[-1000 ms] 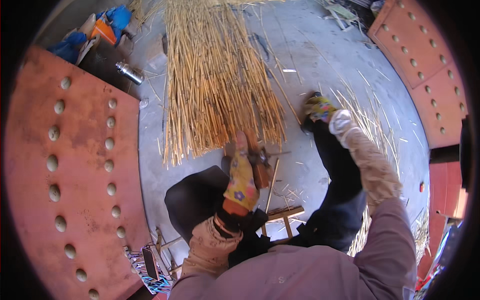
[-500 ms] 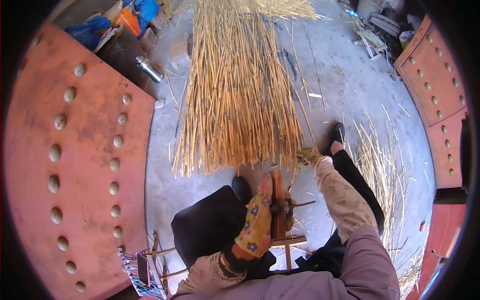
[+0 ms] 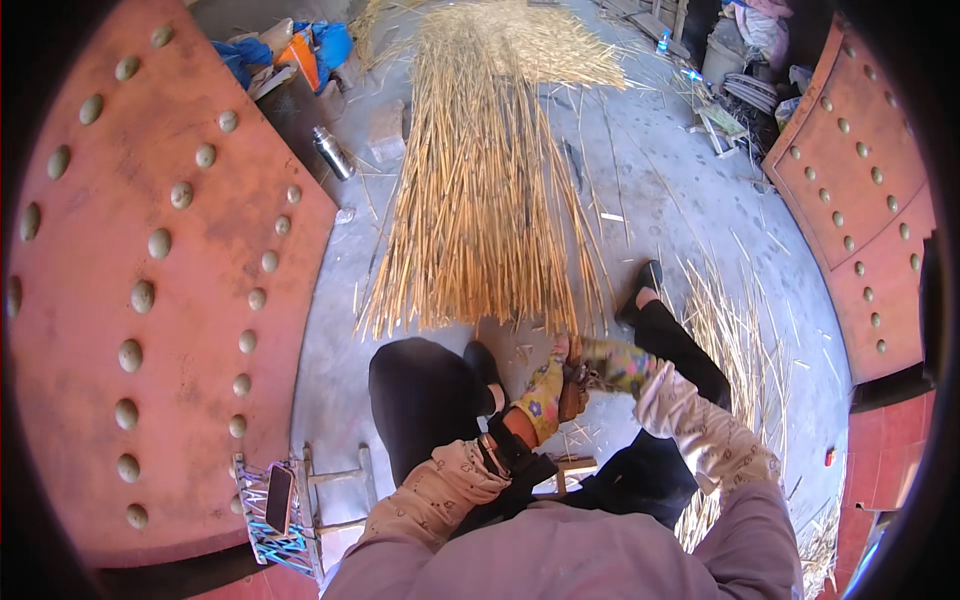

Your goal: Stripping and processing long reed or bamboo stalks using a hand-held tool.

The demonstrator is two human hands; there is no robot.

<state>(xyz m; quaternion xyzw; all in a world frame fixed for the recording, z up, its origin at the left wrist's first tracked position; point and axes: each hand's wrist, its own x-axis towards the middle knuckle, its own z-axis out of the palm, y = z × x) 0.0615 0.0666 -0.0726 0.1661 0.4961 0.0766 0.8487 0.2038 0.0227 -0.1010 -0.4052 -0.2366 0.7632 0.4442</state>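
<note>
The wooden block [image 3: 573, 401] is touched by the left hand [image 3: 543, 393], gloved in floral cloth, just below the cut ends of the fanned reed stalks [image 3: 480, 220]. The gloved right hand [image 3: 622, 366] is blurred beside it; how far either is closed cannot be told. The block is partly hidden. The grey floor [image 3: 335, 385] is flanked by studded reddish panels [image 3: 200, 345].
</note>
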